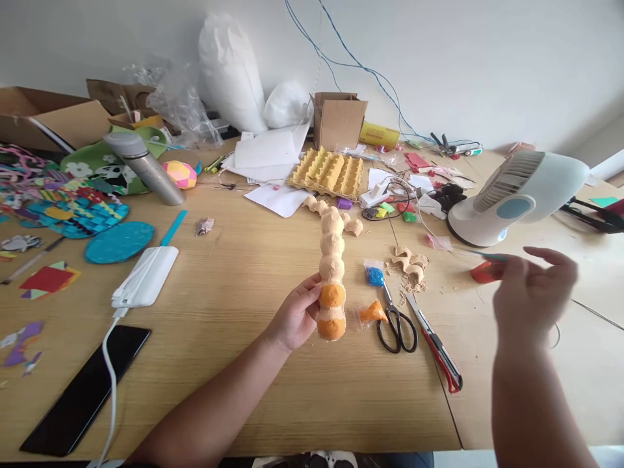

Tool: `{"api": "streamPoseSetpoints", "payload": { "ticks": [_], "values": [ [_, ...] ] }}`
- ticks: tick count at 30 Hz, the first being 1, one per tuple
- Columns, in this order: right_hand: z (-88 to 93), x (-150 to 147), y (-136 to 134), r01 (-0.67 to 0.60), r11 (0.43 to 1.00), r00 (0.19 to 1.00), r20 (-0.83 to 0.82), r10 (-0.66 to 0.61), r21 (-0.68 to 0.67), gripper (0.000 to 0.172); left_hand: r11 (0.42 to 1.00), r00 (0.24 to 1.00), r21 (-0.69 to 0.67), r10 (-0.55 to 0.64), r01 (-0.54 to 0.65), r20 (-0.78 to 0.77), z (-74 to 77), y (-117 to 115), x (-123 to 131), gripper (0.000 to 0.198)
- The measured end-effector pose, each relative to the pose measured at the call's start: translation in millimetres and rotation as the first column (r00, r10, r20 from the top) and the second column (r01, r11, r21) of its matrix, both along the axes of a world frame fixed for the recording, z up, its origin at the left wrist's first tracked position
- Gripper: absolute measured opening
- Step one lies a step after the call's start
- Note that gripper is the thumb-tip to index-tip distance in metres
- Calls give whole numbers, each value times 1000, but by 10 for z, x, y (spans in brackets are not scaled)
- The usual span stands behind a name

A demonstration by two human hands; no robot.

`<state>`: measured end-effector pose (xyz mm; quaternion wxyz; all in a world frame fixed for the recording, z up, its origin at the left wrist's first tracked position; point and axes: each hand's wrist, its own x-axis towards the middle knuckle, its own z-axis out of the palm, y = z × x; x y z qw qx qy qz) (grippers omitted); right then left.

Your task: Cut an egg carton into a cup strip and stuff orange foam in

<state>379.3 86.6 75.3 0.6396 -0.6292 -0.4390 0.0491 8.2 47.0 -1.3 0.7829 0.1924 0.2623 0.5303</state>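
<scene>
My left hand (298,311) is closed on the lower left edge of an egg-carton strip (332,244). The strip is a row of several pale bumps, and the two nearest me are orange. Off to the right, my right hand (531,292) pinches a thin stick-like tool (490,256) that points left; its kind is blurred. Beneath that tool stands a small orange-red container (482,273), partly behind the hand. Between the hands lie a bag of orange clay-like material (373,312), a blue packet (375,275), scissors (397,325) and a red box cutter (441,354).
Carton scraps (412,263) lie beyond the cutter. A yellow egg tray (326,172) and a cardboard box (338,120) stand at the back. A white fan (521,195) is at right. On the left are a power bank (146,276), a black phone (88,390) and a bottle (146,169).
</scene>
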Motion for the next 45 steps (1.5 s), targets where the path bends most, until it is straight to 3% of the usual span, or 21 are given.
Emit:
{"api": "streamPoseSetpoints", "payload": {
  "ticks": [2, 4, 7, 10, 13, 19, 24, 27, 31, 35, 37, 43, 45],
  "values": [
    [-49, -531, -98, -229, 973, 970, -77, 231, 36, 30, 1000, 1000, 6, -12, 12, -5, -1, -9, -5, 40],
    [-126, -1011, -181, -392, 920, 894, -230, 385, 14, 27, 999, 1000, 25, -24, 24, -5, 1, -11, -12, 42],
    [-260, -1520, -275, -589, 808, 707, -485, 514, -1, 19, 999, 1000, 45, -20, 20, -15, 14, -6, -24, 41],
    [-377, -1736, -328, -685, 727, 554, -611, 566, 51, 21, 998, 1000, 62, -8, 10, -27, 34, 2, -33, 38],
    [-460, -1751, -338, -716, 687, 456, -666, 590, 119, 29, 998, 999, 67, -2, 4, -32, 37, 6, -37, 38],
    [-521, -1707, -337, -737, 667, 394, -732, 556, 110, 29, 999, 999, 40, 9, -6, -53, 20, 9, -29, 40],
    [-525, -1729, -380, -812, 565, 288, -741, 607, 147, 33, 999, 999, 53, -1, 3, -32, 46, 15, -29, 37],
    [-573, -1723, -380, -832, 543, 303, -728, 615, 113, 30, 998, 999, 67, -5, 8, -46, 61, 16, -38, 35],
    [-611, -1685, -349, -802, 595, 378, -730, 569, 48, 27, 997, 999, 78, -1, 5, -46, 82, 12, -43, 33],
    [-564, -1626, -353, -857, 488, 167, -805, 569, 167, 35, 997, 1000, 72, -5, 7, -30, 86, 10, -43, 35],
    [-553, -1623, -369, -871, 449, 115, -805, 582, 200, 35, 998, 1000, 66, -4, 6, -29, 79, 10, -44, 35],
    [-576, -1735, -388, -837, 489, 137, -771, 622, 246, 33, 998, 1000, 56, -3, 4, -22, 78, 9, -51, 34],
    [-564, -1750, -405, -852, 472, 157, -750, 642, 225, 28, 998, 1000, 57, -14, 15, -18, 82, 8, -51, 31]
  ]
}}
